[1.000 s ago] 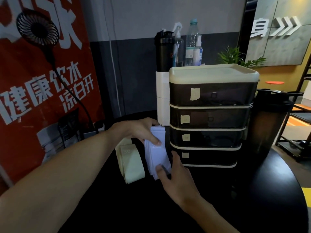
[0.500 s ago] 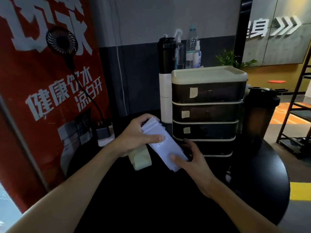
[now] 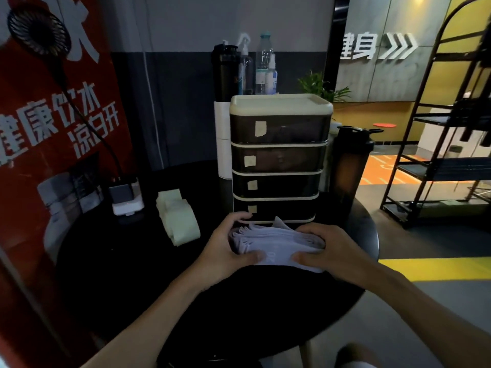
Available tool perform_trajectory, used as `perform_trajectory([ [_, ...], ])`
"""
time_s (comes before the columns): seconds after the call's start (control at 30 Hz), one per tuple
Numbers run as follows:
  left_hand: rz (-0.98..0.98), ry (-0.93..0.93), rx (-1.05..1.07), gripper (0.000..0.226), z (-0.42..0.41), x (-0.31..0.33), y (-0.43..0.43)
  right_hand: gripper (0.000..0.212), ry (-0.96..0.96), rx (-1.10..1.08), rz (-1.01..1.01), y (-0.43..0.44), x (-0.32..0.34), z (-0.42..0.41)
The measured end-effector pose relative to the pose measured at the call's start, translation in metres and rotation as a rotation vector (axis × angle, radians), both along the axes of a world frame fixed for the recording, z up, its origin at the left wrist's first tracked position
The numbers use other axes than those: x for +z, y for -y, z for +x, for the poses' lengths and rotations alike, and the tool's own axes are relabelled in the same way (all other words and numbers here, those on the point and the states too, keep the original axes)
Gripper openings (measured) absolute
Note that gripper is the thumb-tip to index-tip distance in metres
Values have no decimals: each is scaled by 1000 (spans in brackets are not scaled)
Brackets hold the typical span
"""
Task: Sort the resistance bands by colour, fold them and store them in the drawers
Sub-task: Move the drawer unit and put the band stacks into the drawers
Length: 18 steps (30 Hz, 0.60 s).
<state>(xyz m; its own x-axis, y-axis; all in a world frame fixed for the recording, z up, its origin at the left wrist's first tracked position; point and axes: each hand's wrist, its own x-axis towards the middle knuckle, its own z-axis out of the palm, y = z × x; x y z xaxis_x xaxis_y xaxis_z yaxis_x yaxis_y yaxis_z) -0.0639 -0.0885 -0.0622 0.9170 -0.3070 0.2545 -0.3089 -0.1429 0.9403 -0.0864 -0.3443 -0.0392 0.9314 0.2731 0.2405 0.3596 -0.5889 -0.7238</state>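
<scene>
A stack of several pale lilac resistance bands (image 3: 273,241) lies crosswise in front of the drawer unit. My left hand (image 3: 225,248) grips its left end, thumb on top. My right hand (image 3: 329,251) grips its right end in the same way. A pile of pale green bands (image 3: 178,219) lies on the black round table (image 3: 132,261) to the left. The drawer unit (image 3: 279,158) is dark with cream trim and has several drawers, all closed, each with a small paper label.
A dark shaker bottle (image 3: 350,166) stands right of the drawers. A white box with bottles on it (image 3: 223,139) stands behind them. A power adapter (image 3: 125,195) with a fan cable sits at the table's left rim, against a red banner. A black metal rack (image 3: 446,155) stands at right.
Both hands lifted the lilac bands off the table beside the green pile, turned them crosswise and brought them in front of the lowest drawer. The camera view pulled back.
</scene>
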Motion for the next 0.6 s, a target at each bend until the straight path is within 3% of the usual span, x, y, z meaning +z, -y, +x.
perform_trajectory([
  [0.17, 176, 66, -44, 65, -3, -9, 6, 37, -8, 20, -10, 8, -10, 4],
  [0.37, 299, 75, -70, 93, 3, -15, 2, 53, -32, 118, -132, 9, -4, 11],
  [0.6, 221, 51, -138, 104, 0, -15, 3, 42, -84, 161, -100, 3, -3, 14],
])
